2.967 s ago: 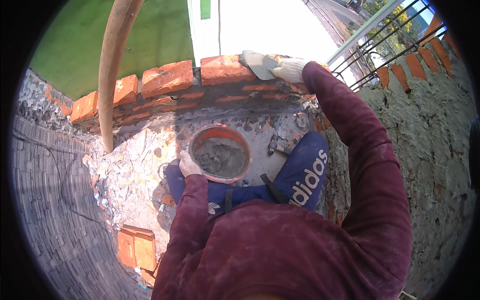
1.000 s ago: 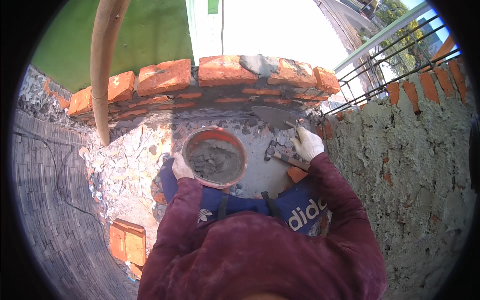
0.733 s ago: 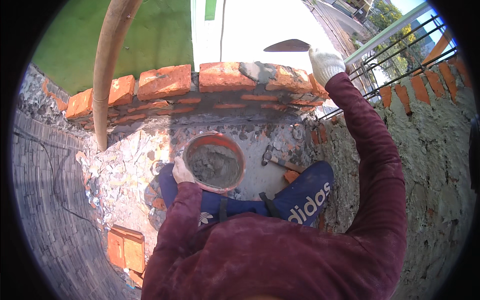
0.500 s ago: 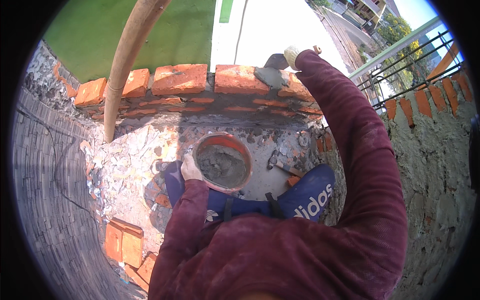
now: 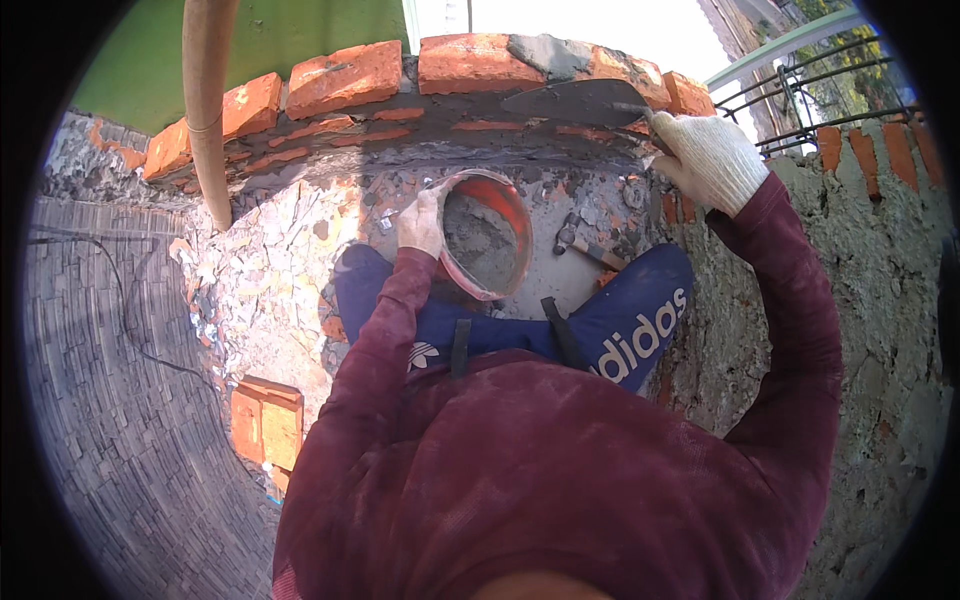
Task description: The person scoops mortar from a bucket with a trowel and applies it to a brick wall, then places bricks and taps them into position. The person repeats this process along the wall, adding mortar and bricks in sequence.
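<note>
My left hand [image 5: 421, 219], in a pale glove, grips the rim of an orange bucket [image 5: 515, 227], which leans with grey mortar [image 5: 478, 243] inside, between my legs. My gloved right hand [image 5: 705, 160] is closed on a trowel [image 5: 570, 102], its dark blade level at the mortar band under the top row of orange bricks [image 5: 478, 62]. A patch of grey mortar [image 5: 548, 58] covers part of that row. Below the trowel, a hammer [image 5: 585, 245] lies on the rubble-strewn ledge beside my right knee.
A bamboo pole [image 5: 205, 120] stands left of the bricks. Loose bricks [image 5: 262, 430] are stacked at lower left, beside grey shingle-like surfacing [image 5: 120, 390]. A rough mortared wall [image 5: 850, 330] runs along my right, topped by steel rebar [image 5: 820, 85]. A green surface [image 5: 280, 45] lies beyond the bricks.
My right hand and trowel have come down from above the top bricks to the joint below them. My left hand has shifted the bucket forward and tilted it. The view has moved.
</note>
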`<action>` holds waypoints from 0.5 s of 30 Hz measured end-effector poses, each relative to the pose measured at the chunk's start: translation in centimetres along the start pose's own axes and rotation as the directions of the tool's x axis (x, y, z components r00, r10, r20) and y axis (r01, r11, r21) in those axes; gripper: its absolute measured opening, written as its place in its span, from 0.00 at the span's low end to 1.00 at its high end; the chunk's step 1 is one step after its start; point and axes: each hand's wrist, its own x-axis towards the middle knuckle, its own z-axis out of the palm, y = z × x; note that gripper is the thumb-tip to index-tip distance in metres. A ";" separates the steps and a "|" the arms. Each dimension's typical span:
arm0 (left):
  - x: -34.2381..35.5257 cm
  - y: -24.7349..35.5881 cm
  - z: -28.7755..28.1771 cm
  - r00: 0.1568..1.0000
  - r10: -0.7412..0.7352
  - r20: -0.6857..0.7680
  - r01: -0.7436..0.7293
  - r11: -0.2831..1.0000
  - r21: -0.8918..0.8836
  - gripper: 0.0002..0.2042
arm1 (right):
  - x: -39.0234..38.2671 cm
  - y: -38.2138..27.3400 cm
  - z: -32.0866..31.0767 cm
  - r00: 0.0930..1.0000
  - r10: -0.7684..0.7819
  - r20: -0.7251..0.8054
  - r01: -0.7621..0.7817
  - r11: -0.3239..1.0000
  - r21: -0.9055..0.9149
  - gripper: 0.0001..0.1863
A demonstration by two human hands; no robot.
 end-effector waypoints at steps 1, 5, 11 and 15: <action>0.3 0.6 0.2 0.996 -0.053 0.065 0.050 0.998 0.046 0.28 | -1.3 -1.0 3.0 0.994 -0.004 0.108 0.004 1.000 0.007 0.15; 2.5 -0.7 0.7 0.973 -0.032 0.229 0.027 0.999 0.023 0.30 | -3.1 -6.0 14.4 0.958 -0.058 0.281 0.037 0.996 0.081 0.11; 3.3 1.2 0.4 0.943 0.046 0.330 -0.078 0.993 0.085 0.31 | -0.8 -11.9 22.1 0.943 0.042 0.329 -0.115 0.972 0.207 0.12; 2.5 1.3 1.7 0.954 0.063 0.294 -0.083 0.995 0.053 0.30 | -1.7 -12.9 24.6 0.828 -0.208 0.521 0.048 0.952 0.303 0.17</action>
